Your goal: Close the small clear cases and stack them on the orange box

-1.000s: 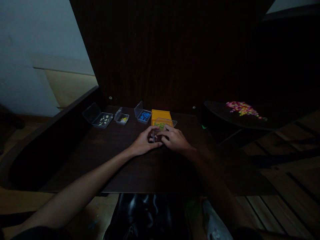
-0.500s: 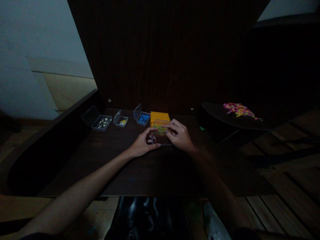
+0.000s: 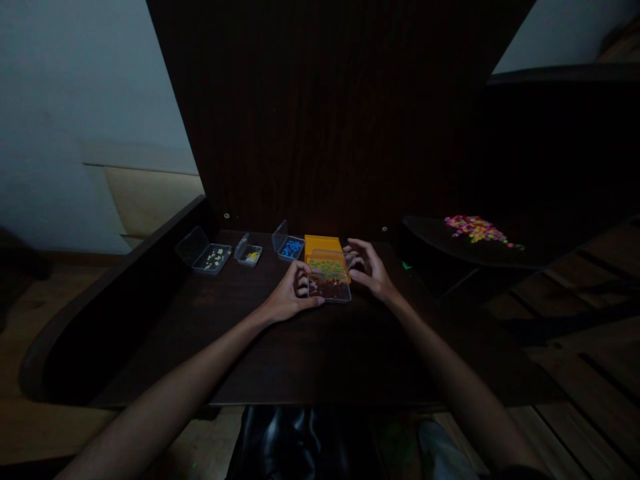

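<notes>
A small clear plastic box [image 3: 330,285] with its lid tilted up sits mid-table, holding dark pieces, with green and yellow ones showing through the lid. My left hand [image 3: 291,297] grips the box's left side, thumb along its front edge. Just right of the box, my right hand [image 3: 367,268] hovers with fingers spread and curled, holding nothing. An orange box [image 3: 320,242] lies directly behind the clear one.
Three small open clear cases stand in a row at the back left: one with pale pieces [image 3: 210,257], one with yellow [image 3: 249,254], one with blue [image 3: 289,247]. A pile of colourful beads [image 3: 476,229] lies on a dark surface to the right. The dark table [image 3: 250,347] meets a tall dark panel behind.
The box's lid has swung up and open. My right hand has let go of the box and moved off to its right, fingers spread. My left hand stays on the box.
</notes>
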### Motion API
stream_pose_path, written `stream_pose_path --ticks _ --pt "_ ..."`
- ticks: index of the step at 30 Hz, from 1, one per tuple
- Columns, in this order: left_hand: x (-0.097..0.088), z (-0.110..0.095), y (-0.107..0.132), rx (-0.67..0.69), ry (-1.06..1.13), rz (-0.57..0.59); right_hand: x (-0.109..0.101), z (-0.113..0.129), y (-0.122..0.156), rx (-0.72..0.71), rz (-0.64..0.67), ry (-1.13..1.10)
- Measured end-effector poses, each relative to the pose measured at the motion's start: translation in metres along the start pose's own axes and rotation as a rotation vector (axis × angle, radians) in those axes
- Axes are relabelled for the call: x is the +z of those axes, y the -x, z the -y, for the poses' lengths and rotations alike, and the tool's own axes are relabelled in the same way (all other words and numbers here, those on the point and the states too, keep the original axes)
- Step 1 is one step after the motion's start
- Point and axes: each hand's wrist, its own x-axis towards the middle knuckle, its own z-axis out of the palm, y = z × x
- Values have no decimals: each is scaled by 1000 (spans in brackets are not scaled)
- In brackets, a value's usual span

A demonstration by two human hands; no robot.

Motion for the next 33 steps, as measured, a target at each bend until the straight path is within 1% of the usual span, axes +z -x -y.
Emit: stream_pose_path --ticks 2,3,5,7,12,15,18,22,25,27,29,31,33 --pt "1 -2 0 9 17 -4 0 -4 6 28 141 -60" --pt "2 -2 0 17 21 -13 1 -5 8 46 186 -80" --pt "3 -4 1 27 25 -32 6 -6 14 73 215 -119" --pt "4 -4 1 30 30 -50 13 -6 19 87 181 -156" --pt "5 -2 2 32 33 -63 28 -3 30 113 47 -194" --pt "3 -1 3 17 0 -54 32 -6 34 109 17 -183" --pt "3 0 4 32 -77 -41 33 -11 37 92 -1 -138" --pt "0 -1 3 57 -236 -12 32 -12 41 87 13 -16" --pt "-6 -3 3 87 -476 22 29 -8 42 51 70 158" --pt "-10 -4 3 134 -692 52 26 -7 42 -31 115 254" --pt "-13 -4 4 178 -880 100 25 -7 42 -135 170 305" --pt "-15 -5 5 202 -991 163 24 -9 42 -219 213 338" --pt "-15 -4 5 216 -1035 225 24 -10 42 -281 244 385"
